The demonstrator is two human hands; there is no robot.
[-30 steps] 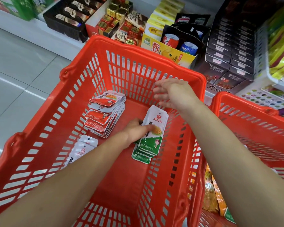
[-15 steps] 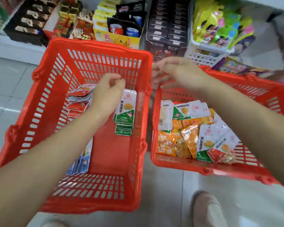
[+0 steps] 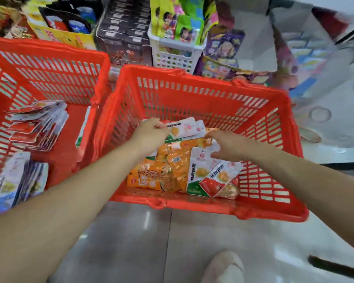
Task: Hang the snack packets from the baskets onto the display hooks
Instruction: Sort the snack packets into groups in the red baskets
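Now light-looking, slippery packets (image 3: 184, 129) are being pinched by a flat edge in the left hand (image 3: 151, 132), the right hand (image 3: 229, 147) fingers (image 3: 216, 154) being held apart nearby.

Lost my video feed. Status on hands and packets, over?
Left hand pinching white packets above right red basket. Right hand over loose packet pile, grip unclear. No display hooks in view.
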